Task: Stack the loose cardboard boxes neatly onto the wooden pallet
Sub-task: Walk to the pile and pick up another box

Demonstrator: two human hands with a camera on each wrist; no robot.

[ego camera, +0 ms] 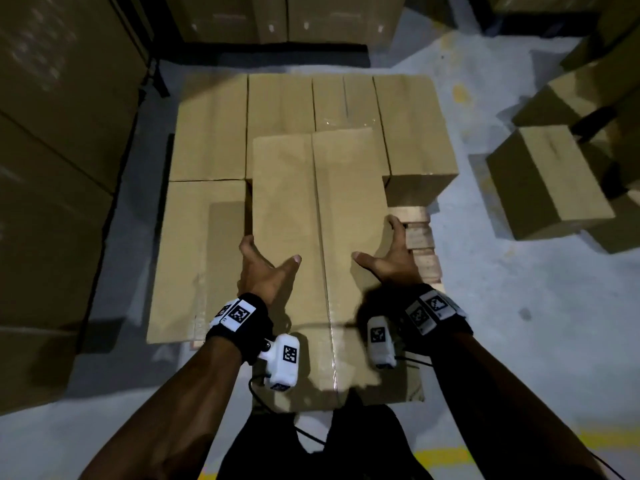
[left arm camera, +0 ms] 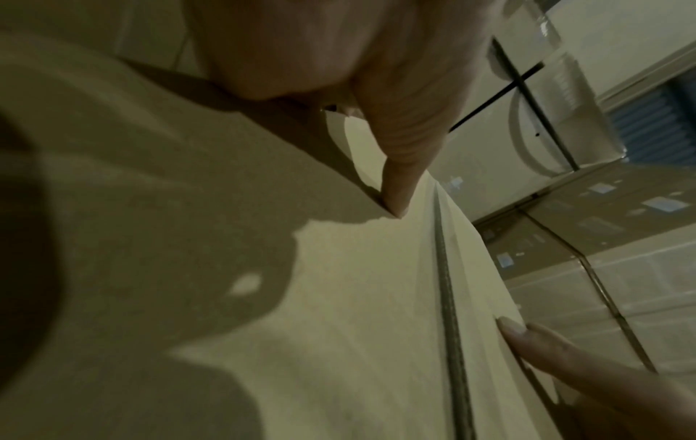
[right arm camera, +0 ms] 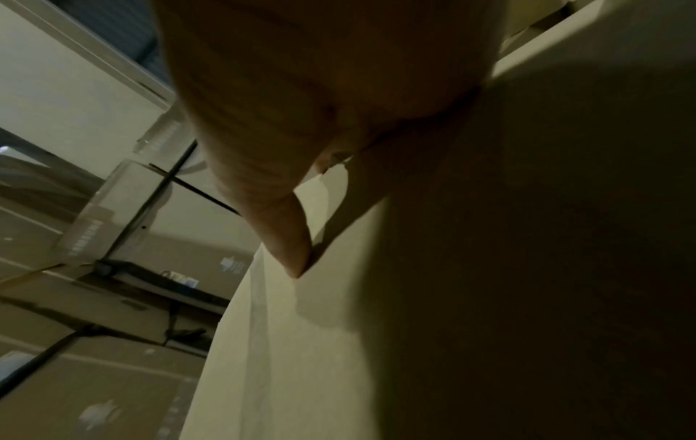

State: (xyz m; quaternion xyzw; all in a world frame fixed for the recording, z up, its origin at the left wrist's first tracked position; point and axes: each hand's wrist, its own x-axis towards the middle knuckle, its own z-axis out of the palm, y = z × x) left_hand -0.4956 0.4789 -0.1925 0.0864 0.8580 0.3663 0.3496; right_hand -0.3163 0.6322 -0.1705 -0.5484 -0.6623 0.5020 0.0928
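The long cardboard box (ego camera: 318, 237) lies lengthwise over the wooden pallet (ego camera: 420, 237), its near end overhanging toward the person; the left hand (ego camera: 265, 271) grasps its left edge, thumb on top, fingers down the side; the right hand (ego camera: 389, 258) grasps the right edge likewise. Stacked boxes (ego camera: 277, 112) already fill the pallet beyond and left of the held box, crowding its far end; bare slats show just right of it. Loose boxes (ego camera: 547, 181) sit on the grey floor (ego camera: 502, 323) well right of the pallet; tall carton stacks (ego camera: 52, 133) stand left of it.
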